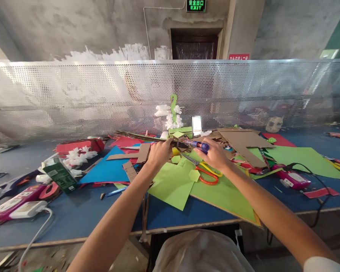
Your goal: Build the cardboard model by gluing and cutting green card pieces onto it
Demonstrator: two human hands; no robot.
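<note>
My left hand (160, 153) is closed near the right end of a bundle of long, thin dark strips (136, 136); its fingertips are partly hidden. My right hand (214, 154) grips a purple-blue tool (198, 145), whose exact kind I cannot make out. The tool's far end meets the strips close to my left fingertips. Below the right hand lie scissors with orange handles (208, 180) and another pair with yellow handles (215, 170). Sheets of green paper (172, 185) spread beneath both forearms, and blue paper (107, 166) lies left of the left hand.
Behind the pile stands a green hooked shape (173, 105) with white tufts. Brown cardboard (243, 141) lies to the right, near a magenta-and-white device (293, 177) with a black cable. At left are a green box (59, 174) and a white-corded power strip (28, 210). A perforated metal screen (102, 94) backs the table.
</note>
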